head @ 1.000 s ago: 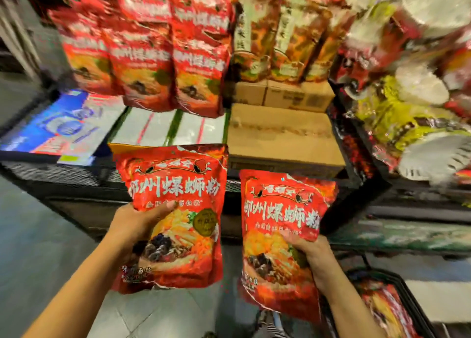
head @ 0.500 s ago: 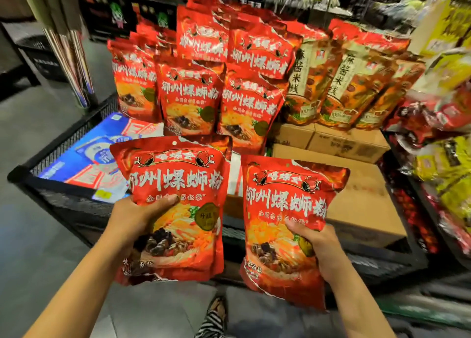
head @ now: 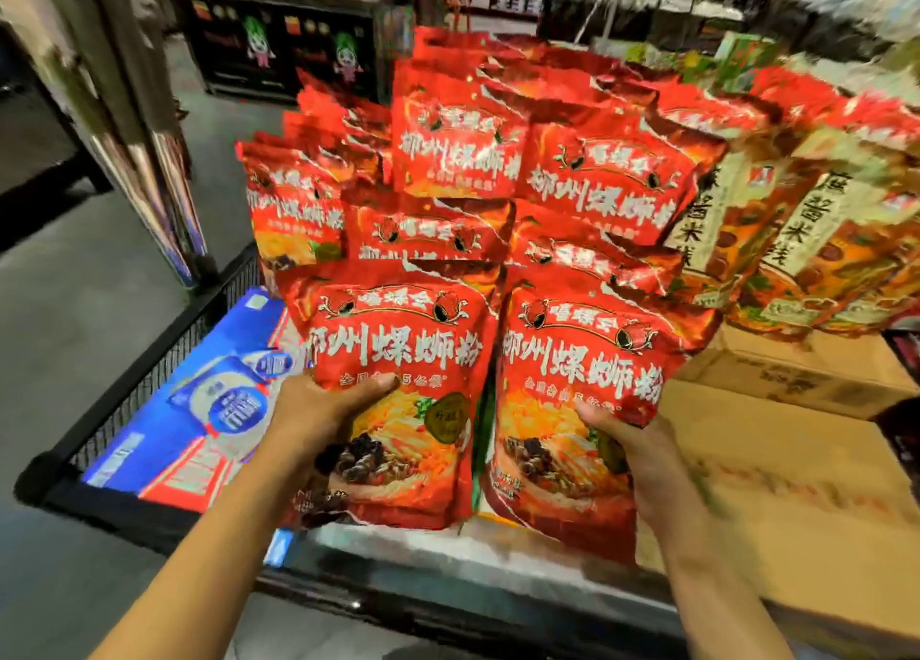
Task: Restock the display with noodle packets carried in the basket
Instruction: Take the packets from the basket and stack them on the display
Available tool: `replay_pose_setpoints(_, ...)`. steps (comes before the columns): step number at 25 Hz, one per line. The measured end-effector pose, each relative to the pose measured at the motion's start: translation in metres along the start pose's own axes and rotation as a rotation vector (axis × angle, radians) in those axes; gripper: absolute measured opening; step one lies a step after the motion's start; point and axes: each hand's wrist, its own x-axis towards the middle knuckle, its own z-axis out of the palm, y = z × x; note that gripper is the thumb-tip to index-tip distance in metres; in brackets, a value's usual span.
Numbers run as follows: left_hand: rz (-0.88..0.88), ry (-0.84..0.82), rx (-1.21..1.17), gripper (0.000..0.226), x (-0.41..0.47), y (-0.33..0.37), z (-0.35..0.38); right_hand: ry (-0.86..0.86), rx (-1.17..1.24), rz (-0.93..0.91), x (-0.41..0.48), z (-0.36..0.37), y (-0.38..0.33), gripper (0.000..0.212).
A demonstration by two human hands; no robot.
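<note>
My left hand (head: 318,410) grips a red noodle packet (head: 398,341) by its left edge, thumb across the front. My right hand (head: 642,455) grips a second red noodle packet (head: 577,371) by its lower right side. Both packets stand upright, side by side, right in front of the stack of matching red packets (head: 458,161) on the display. Their lower edges are over the display's front part. The basket is out of view.
Orange and cream rice-noodle packets (head: 796,241) lean at the right of the stack. Cardboard boxes (head: 796,440) lie at the right under them. Blue and white boxes (head: 199,410) lie left, behind the black mesh rail (head: 149,376). A dark shelf unit (head: 279,37) stands beyond the aisle.
Both hands have carried the two packets forward and up, from in front of the rail to right against the red stack. The view has tilted up towards the display.
</note>
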Motion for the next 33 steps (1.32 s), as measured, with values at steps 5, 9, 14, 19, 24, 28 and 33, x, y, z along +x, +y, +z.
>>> replay_pose_setpoints(5, 0.025, -0.149, -0.018, 0.036, 0.083, 0.017, 0.004, 0.062, 0.018, -0.012, 0.044, 0.026, -0.013, 0.014)
replay_pose_setpoints(9, 0.004, -0.268, -0.045, 0.063, 0.137, 0.023, 0.013, 0.04, 0.071, -0.025, 0.082, 0.034, -0.026, 0.054)
replay_pose_setpoints(14, -0.021, -0.209, 0.043, 0.051, 0.172, 0.005, 0.048, 0.263, -0.129, -0.003, 0.118, 0.05, -0.006, 0.085)
replay_pose_setpoints(19, -0.064, -0.031, 0.008, 0.057, 0.164, -0.021, 0.063, 0.571, -0.218, 0.074, 0.117, 0.058, 0.029, 0.09)
replay_pose_setpoints(24, -0.119, 0.094, -0.056, 0.063, 0.161, -0.031, 0.07, 0.585, -0.097, 0.071, 0.112, 0.044, 0.047, 0.062)
replay_pose_setpoints(28, -0.128, 0.123, 0.007, 0.077, 0.16, -0.031, 0.07, 0.583, -0.101, 0.035, 0.114, 0.041, 0.051, 0.071)
replay_pose_setpoints(33, -0.089, 0.201, 0.22, 0.112, 0.149, -0.026, 0.066, 0.595, -0.081, 0.061, 0.107, 0.044, 0.047, 0.084)
